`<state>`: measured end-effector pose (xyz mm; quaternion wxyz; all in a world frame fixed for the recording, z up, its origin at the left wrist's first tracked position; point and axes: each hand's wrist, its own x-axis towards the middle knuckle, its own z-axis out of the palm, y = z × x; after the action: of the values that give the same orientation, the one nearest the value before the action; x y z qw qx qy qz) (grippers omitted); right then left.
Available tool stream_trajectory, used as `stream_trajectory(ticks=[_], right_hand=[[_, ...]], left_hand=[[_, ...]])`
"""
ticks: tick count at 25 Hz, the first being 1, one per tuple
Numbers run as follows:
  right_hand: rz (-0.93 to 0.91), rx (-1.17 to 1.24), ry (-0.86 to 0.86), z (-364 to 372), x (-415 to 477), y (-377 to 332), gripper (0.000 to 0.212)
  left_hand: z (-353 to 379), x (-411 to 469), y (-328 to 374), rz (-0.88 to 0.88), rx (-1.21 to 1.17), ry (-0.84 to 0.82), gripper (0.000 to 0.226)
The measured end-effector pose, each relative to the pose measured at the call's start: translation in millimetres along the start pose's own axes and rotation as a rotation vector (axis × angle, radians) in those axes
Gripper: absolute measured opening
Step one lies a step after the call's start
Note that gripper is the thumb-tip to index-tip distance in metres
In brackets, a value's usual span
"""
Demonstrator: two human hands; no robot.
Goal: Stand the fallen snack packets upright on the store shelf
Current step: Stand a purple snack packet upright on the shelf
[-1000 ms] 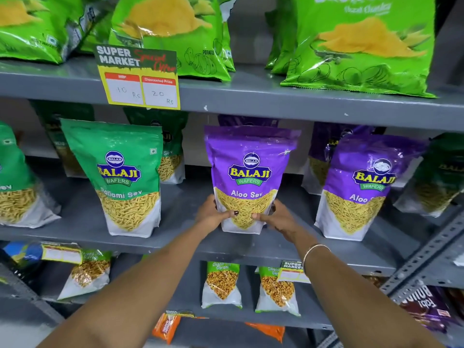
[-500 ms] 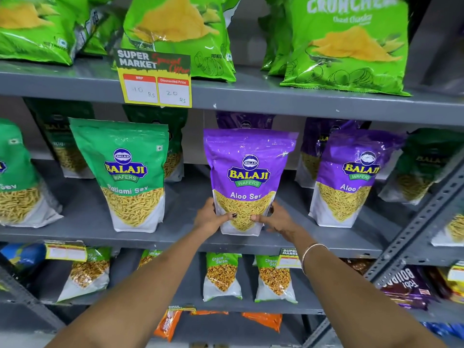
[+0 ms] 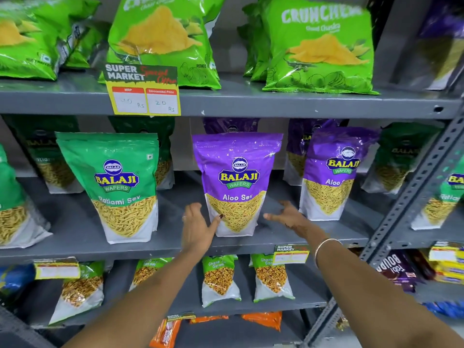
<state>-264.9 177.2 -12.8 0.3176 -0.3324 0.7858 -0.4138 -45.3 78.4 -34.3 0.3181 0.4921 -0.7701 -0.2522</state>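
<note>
Nearest to us, our left hand (image 3: 197, 228) is spread open, its thumb tip just touching the lower left edge of the purple Aloo Sev packet (image 3: 237, 183); our right hand (image 3: 288, 217), fingers splayed and gripping nothing, hangs just right of that packet, apart from it. A thin bangle (image 3: 324, 247) rings the right wrist.

The Aloo Sev packet stands upright on the grey middle shelf (image 3: 175, 247), printed "BALAJI WAFERS" over "Aloo Sev". Left of it stands a green Ratlami Sev packet (image 3: 118, 187) with the same Balaji badge. Right of it a second purple packet (image 3: 334, 177) shows "BALAJI" and "Aloo", leaning slightly. Below the Aloo Sev packet, on the lower shelf, small green packets (image 3: 219, 280) read "Chana Garam".

Behind the Aloo Sev packet, more purple and green Balaji packets stand in shadow. Above it and to the left, a yellow price tag (image 3: 144, 90) reads "SUPER MARKET", "MRP" and "Discounted Price", with "20 Rs" handwritten. Higher up, the bright green chip bags (image 3: 319, 49) carry "CRUNCHE…"; the remaining letters are blurred.
</note>
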Motion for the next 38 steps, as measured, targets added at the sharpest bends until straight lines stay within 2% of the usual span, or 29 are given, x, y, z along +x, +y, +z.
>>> stream_trajectory(ticks=[2,4,6,8,9,10,12,14,16,17,18,21,23,24,27,28,31,34,38], right_hand=[[0.072,-0.043,0.036,-30,-6,8,0.063],[0.16,-0.114,0.1,-65,-9,23,0.029],[0.172,-0.22,0.178,-99,-12,35,0.033],[0.183,-0.246,0.238,-135,-2,50,0.081],[0.177,-0.213,0.284,-152,2,54,0.095],[0.161,-0.177,0.321,-166,7,58,0.096],[0.099,-0.039,0.342,-186,10,57,0.092],[0.035,0.171,0.252,-198,25,65,0.082],[-0.034,0.349,0.06,-197,32,69,0.048],[-0.06,0.385,0.007,-195,36,72,0.039],[-0.081,0.399,-0.023,-193,43,76,0.04],[-0.091,0.409,-0.024,-190,77,98,0.091],[-0.101,0.392,-0.017,-189,97,115,0.104],[-0.103,0.38,-0.019,-191,88,110,0.103],[-0.117,0.411,-0.066,-197,59,98,0.07],[-0.11,0.397,-0.069,-198,51,96,0.066],[-0.13,0.367,-0.061,-199,33,98,0.062],[-0.12,0.336,-0.067,-201,21,98,0.056],[-0.1,0.337,-0.049,-201,16,97,0.063]], left_hand=[[3,-17,7,0.283,0.129,0.127,0.045],[16,-29,24,0.494,0.147,0.12,0.039],[38,-33,52,0.577,0.132,0.021,0.034],[68,-31,85,0.51,0.051,-0.122,0.035],[86,-29,105,0.425,0.002,-0.183,0.039],[104,-24,122,0.307,-0.053,-0.24,0.045],[139,-8,153,0.108,-0.179,-0.307,0.062],[168,11,176,-0.025,-0.271,-0.343,0.081],[185,27,191,-0.107,-0.383,-0.377,0.088],[193,33,195,-0.145,-0.432,-0.385,0.084],[197,37,198,-0.181,-0.455,-0.403,0.078],[210,40,202,-0.245,-0.492,-0.399,0.067],[214,36,204,-0.267,-0.525,-0.335,0.055],[216,32,205,-0.275,-0.523,-0.314,0.05],[211,18,204,-0.266,-0.494,-0.318,0.048],[208,13,204,-0.265,-0.487,-0.331,0.051],[198,-4,203,-0.265,-0.415,-0.353,0.062],[192,-17,206,-0.246,-0.359,-0.348,0.062],[189,-20,210,-0.242,-0.338,-0.348,0.061]])
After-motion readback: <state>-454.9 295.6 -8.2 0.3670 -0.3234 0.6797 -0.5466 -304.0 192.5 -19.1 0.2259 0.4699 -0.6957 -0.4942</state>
